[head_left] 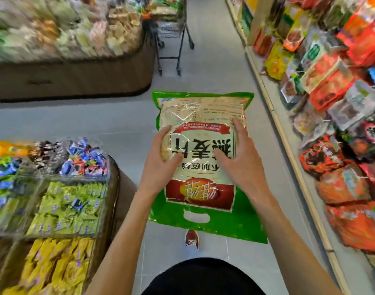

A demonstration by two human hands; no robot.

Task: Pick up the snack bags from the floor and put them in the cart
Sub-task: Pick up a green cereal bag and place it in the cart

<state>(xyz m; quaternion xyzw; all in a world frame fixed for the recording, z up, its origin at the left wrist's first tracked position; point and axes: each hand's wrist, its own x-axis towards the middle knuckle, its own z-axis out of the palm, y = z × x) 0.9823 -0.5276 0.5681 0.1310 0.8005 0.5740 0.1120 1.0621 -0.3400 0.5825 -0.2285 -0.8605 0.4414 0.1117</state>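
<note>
A large green and cream snack bag (203, 116) with red print and a cut-out handle is held up in the aisle, above the grey floor. My left hand (161, 162) grips its left edge, thumb on the front. My right hand (239, 158) grips its right edge the same way. The shopping cart (173, 28) stands further down the aisle, at the top middle, with several bags inside it.
A brown display bin (76, 77) of snacks fills the upper left. A clear-sided bin (110, 188) of wrapped candy stands at the lower left. Shelves (288, 150) packed with red and orange packets run along the right. My shoe (191, 239) shows below the bag.
</note>
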